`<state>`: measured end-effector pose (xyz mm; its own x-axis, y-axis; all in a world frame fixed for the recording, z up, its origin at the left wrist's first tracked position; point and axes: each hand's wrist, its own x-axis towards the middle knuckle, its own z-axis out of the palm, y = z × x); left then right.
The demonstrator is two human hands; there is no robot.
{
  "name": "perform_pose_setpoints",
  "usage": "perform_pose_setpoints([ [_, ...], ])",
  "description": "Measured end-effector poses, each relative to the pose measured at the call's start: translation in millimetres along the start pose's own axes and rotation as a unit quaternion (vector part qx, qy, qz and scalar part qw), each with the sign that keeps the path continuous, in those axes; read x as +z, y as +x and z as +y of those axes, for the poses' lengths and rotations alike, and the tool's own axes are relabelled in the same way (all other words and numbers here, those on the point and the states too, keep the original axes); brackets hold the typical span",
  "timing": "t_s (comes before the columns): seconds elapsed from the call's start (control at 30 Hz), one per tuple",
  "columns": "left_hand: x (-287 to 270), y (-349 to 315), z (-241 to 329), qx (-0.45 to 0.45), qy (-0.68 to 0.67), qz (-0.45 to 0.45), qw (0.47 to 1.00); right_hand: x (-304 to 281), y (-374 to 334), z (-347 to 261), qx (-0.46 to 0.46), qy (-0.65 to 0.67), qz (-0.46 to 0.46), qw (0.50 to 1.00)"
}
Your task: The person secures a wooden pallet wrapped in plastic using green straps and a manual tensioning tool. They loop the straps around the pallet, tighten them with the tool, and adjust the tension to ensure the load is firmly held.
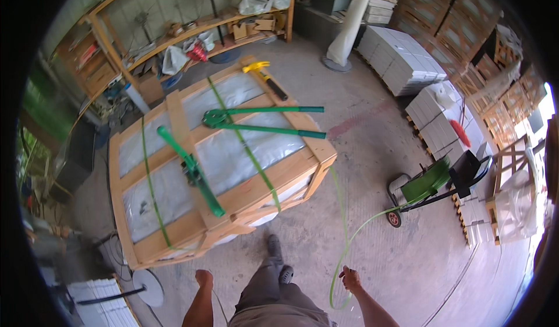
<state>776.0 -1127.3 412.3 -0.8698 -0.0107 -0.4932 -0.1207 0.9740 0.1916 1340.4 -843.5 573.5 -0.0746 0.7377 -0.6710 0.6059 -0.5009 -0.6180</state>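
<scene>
My left hand point(204, 277) is a closed fist near the crate's front edge, with nothing visible in it. My right hand point(350, 278) is curled closed on a loose green strap point(333, 289), which loops beneath it and runs to a wheeled strapping cart point(428, 181) on the right. A wooden crate point(256, 190) with plastic-wrapped contents stands ahead, two green straps crossing its top. On it lie a long-handled green strapping sealer point(265, 120), a green strap tensioner point(192, 172) and a yellow-headed claw hammer point(266, 81).
Wooden shelving point(198, 30) stands along the far wall. A white wrapped roll point(348, 30) rises behind the crate. White stacks point(402, 59) on pallets line the right, with large wooden crates point(434, 12) behind. A pole with a round base point(148, 286) is at lower left.
</scene>
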Motion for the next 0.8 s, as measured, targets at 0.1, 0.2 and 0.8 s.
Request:
perform_pose_setpoints([
  [0.1, 0, 4, 5, 0.159, 0.313, -0.077, 0.933, -22, 19, -56, 0.134, 0.053, -0.028, 0.989],
  [0.2, 1, -63, 117, -0.132, -0.078, -0.070, 0.986, -58, 28, -66, 0.168, 0.056, -0.006, 0.984],
  [0.8, 49, -112, 200, 0.257, 0.635, -0.253, 0.683, -192, 307, -213, 0.092, 0.036, -0.169, 0.981],
])
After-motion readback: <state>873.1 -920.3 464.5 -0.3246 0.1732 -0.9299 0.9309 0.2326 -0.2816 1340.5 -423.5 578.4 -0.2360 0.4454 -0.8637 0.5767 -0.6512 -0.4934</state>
